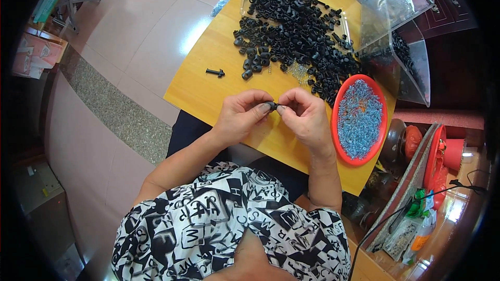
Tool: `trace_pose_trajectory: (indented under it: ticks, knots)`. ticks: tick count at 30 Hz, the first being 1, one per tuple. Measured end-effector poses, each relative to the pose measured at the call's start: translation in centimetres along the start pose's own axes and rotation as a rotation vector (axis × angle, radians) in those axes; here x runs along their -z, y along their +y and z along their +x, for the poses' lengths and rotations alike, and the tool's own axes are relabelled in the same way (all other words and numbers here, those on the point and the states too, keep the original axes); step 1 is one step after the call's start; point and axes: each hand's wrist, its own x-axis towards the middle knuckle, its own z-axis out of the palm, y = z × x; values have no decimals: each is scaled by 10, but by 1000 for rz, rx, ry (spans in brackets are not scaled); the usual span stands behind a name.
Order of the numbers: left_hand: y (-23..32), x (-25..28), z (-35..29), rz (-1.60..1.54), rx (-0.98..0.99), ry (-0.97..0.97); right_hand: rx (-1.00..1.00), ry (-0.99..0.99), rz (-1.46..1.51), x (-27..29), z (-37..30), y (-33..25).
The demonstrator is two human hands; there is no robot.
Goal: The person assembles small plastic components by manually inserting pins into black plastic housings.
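Observation:
Both hands meet over the near part of the yellow table (195, 91). Thumb and fingers of my left hand (240, 114) pinch one end of a small black plastic part (274, 106). My right hand (304, 117) grips its other end; the fingertips cover most of it, so its exact shape is hidden. Beyond them spreads a big heap of small black plastic parts (284, 21). A separate black piece (214, 73), long with a wider end, lies to the left. Right of my right hand stands a red oval tray (338, 151) full of small silvery-blue metal pieces (359, 125).
Clear plastic bins (411, 67), one with black parts inside, stand at the table's right edge. Some tiny clear or metallic pieces (298, 72) lie beside the heap. At lower right, a shelf (385, 229) carries packets and red containers, with a black cable (396, 211) crossing it.

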Motion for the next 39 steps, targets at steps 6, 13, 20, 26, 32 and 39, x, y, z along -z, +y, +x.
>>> trace_pose_trajectory:
  ticks: [6, 13, 20, 26, 32, 39]
  knots:
    - [4, -5, -4, 226, -78, -3, -7, -60, -59, 4, 1, 7]
    - [6, -8, -2, 621, -292, 15, 8, -39, -186, 4, -1, 10]
    - [11, -8, -3, 365, -90, -8, -48, -269, 290, 18, 11, 28]
    - [11, -10, -4, 445, -169, -24, -39, -335, 459, 13, 17, 39]
    - [10, -11, -2, 430, -146, -11, -2, -308, 360, 13, 14, 35]
    - [3, -11, -5, 352, -108, 25, -89, -160, 75, 24, 7, 6]
